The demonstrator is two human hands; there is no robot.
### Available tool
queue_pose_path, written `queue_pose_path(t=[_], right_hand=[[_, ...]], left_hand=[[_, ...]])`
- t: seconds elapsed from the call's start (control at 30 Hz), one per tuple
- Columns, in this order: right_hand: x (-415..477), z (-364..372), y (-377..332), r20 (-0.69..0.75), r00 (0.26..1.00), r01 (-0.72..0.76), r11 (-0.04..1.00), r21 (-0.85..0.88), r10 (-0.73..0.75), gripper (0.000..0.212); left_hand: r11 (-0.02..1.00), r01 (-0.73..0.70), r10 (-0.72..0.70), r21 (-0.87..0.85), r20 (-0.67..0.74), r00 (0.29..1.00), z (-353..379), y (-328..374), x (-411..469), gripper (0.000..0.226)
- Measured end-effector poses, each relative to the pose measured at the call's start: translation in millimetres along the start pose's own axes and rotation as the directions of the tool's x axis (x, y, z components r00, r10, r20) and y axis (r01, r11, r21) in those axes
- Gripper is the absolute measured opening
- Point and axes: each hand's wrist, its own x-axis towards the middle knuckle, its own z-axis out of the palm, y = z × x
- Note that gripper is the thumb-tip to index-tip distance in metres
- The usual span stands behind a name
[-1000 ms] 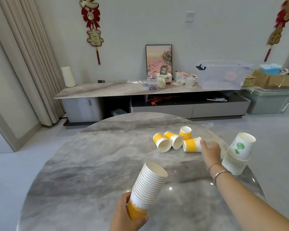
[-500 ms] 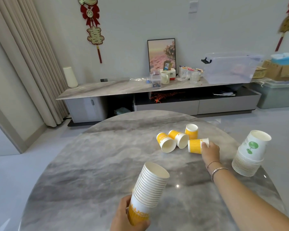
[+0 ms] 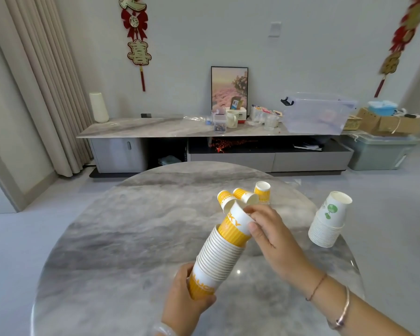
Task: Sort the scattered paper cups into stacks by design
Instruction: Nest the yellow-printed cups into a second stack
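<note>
The table's (image 3: 131, 238) left half lies open; loose yellow cups (image 3: 244, 196) (three) and green-print stack (image 3: 326, 224) stand right.

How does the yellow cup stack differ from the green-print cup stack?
The yellow cup stack is gripped in the left hand, mouths up, tilted; the green-print cup stack stands rims-down on the table, untouched. The yellow cup stack bears yellow bands; the green-print cup stack is white with a green motif. Both are nested paper cups.
</note>
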Motion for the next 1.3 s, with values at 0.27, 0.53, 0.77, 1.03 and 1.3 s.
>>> queue_pose_path(t=[0.27,0.53,0.77,1.03,1.3], right_hand=[[-19.6,30.8,-4.7,0.262,0.964,-0.052,0.999,-0.008,0.052,0.046],[54.0,58.4,83.5,-0.168,0.884,-0.404,0.894,0.195,0.436,0.024],[127.4,110.4,166.4,-0.031,0.967,-0.222,0.78,-0.585,0.252,0.051],[134.7,136.4,183.3,-0.083,0.976,-0.207,0.73,-0.651,0.203,0.038],[93.4,73.6,89.6,-0.317,0.917,-0.21,0.969,0.127,0.241,0.018]], left_hand=[[0.999,0.005,-0.004,-0.044,0.033,0.999,2.4,4.0,-1.3,0.066],[0.978,0.183,-0.186,-0.102,-0.026,0.982,-3.5,-18.5,12.2,0.066],[0.955,0.244,-0.265,-0.166,-0.115,0.957,-12.6,-24.9,40.4,0.035],[0.925,0.253,-0.291,-0.285,-0.098,0.952,-17.9,-21.4,44.1,0.035],[0.959,0.282,-0.283,-0.027,-0.125,0.951,-23.4,-31.7,36.5,0.068]])
